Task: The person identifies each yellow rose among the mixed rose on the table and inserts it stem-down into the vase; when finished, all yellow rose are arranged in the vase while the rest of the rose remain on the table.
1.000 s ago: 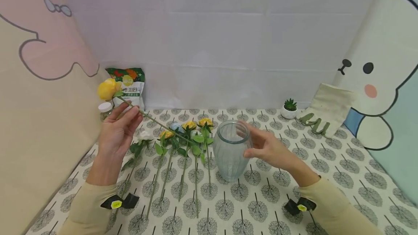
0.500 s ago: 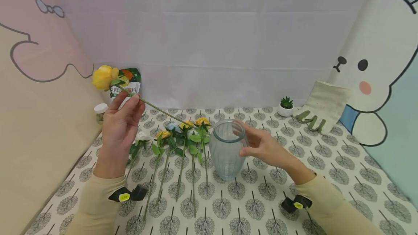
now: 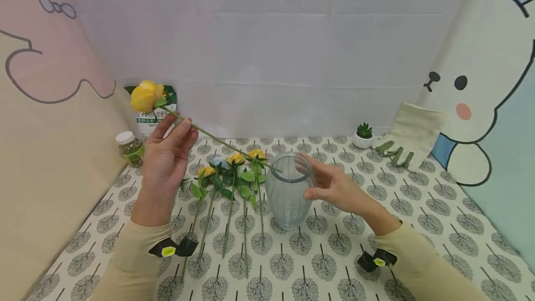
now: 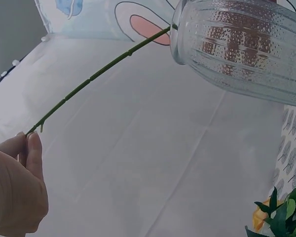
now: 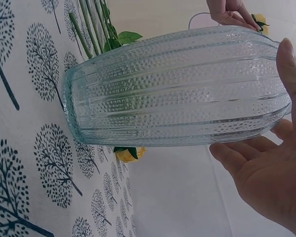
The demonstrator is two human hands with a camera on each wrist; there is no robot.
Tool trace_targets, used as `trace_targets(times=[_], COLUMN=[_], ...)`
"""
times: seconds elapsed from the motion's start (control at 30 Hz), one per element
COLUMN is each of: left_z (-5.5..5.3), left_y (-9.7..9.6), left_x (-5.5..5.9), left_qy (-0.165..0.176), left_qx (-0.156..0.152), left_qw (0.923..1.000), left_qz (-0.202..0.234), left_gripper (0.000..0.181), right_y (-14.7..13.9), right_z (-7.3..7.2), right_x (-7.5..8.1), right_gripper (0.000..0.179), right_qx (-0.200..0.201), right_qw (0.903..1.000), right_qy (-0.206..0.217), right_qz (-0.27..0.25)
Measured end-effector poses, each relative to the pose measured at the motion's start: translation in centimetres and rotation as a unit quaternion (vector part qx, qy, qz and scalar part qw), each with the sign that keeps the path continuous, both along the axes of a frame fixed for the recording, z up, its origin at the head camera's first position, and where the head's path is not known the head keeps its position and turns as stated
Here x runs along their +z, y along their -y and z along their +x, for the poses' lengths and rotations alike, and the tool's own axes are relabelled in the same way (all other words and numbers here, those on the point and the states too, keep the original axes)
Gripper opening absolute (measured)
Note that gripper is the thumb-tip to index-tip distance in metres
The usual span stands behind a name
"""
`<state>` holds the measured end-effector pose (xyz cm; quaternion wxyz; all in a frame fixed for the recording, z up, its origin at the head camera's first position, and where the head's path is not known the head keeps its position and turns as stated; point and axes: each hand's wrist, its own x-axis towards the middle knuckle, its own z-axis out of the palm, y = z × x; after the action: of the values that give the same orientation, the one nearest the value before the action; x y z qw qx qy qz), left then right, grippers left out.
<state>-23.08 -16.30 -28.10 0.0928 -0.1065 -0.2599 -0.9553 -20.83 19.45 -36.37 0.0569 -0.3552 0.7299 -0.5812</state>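
Note:
My left hand (image 3: pixel 167 157) pinches the green stem of a yellow artificial rose (image 3: pixel 145 96) between thumb and fingers. The bloom points up and left, and the stem slants down to the right. Its cut end lies at the mouth of a clear ribbed glass vase (image 3: pixel 289 199); in the left wrist view the stem tip (image 4: pixel 174 26) shows just inside the rim. The vase stands upright on the cloth. Curled round its upper right side, my right hand (image 3: pixel 340 187) holds it steady, thumb in front and fingers behind.
Several yellow, blue and white roses (image 3: pixel 237 159) lie in a row left of the vase, stems toward me. Behind the left hand are a lidded jar (image 3: pixel 130 150) and a printed bag (image 3: pixel 154 122). A potted succulent (image 3: pixel 363 136) and cloth gloves (image 3: pixel 411 134) sit back right.
My left hand has moved right and slightly up with the yellow rose, bringing its stem end from above the lying flowers to the vase mouth. The right hand keeps its hold on the vase.

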Motion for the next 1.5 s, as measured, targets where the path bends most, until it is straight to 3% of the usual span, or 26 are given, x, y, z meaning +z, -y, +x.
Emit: trace_targets(times=[0.37, 0.6, 0.93, 1.2, 1.5], left_z=[0.2, 0.3, 0.4, 0.0, -0.1], left_y=[-3.0, -4.1, -5.9, -7.0, -7.7], left_x=[-0.7, -1.3, -1.9, -2.7, -3.2], left_qy=[-0.037, -0.054, -0.054, -0.035, -0.043], left_qx=[-0.011, 0.003, 0.014, -0.006, -0.005], left_qw=[0.9964, 0.9905, 0.9856, 0.9837, 0.9735], left_qz=[-0.076, -0.126, -0.16, -0.177, -0.225], left_gripper=[0.025, 0.026, 0.03, 0.032, 0.033], right_y=[0.0, 0.1, 0.0, 0.1, 0.1], right_z=[0.0, 0.0, 0.2, 0.2, 0.2], right_x=[0.0, 0.1, 0.1, 0.1, 0.1], right_gripper=[0.093, 0.092, 0.093, 0.092, 0.095], right_qx=[-0.005, -0.005, -0.007, -0.005, -0.013], right_qw=[1.0, 1.0, 0.9998, 0.9997, 0.9997], right_qy=[0.006, 0.008, 0.017, 0.022, 0.022], right_qz=[0.004, 0.0, 0.002, -0.005, 0.004])
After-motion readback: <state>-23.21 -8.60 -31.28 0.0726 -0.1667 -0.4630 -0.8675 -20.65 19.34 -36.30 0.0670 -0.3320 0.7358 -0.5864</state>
